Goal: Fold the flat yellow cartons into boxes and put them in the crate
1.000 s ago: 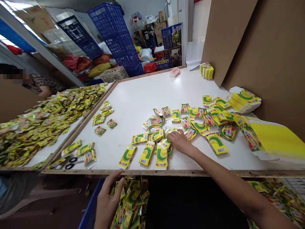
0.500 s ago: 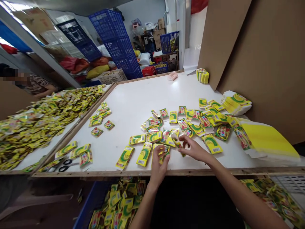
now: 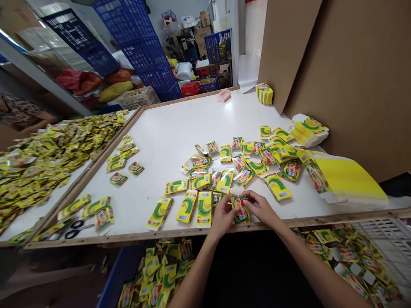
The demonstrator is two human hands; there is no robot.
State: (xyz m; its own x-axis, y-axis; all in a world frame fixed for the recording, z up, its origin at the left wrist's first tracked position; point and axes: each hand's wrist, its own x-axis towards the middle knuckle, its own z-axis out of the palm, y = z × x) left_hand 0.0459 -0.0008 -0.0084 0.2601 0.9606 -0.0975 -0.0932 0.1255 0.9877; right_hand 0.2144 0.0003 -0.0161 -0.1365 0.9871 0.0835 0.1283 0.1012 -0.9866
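Observation:
Near the front edge of the white table [image 3: 167, 137], my left hand [image 3: 224, 217] and my right hand [image 3: 259, 207] both grip one small printed box [image 3: 240, 209] between them. It is green and yellow with a red and white label, and its pale flap [image 3: 236, 191] points away from me. Fingers of each hand are closed on its sides. To the left of my hands lie several yellow boxes with a green curve, among them one upright box [image 3: 204, 208]. Beyond my hands a loose cluster of similar boxes [image 3: 253, 162] spreads to the right.
Stacks of flat cartons [image 3: 310, 130] and a long yellow fan of them [image 3: 349, 175] lie at right. Scissors [image 3: 75, 229] rest at front left. A wooden rail [image 3: 105, 158] divides off a heap of packets [image 3: 48, 158], where another person [image 3: 24, 113] sits. Filled crates stand below.
My hands have come together on one box. My left hand has left the box it was over, and that box now shows fully. The camera view has shifted slightly right.

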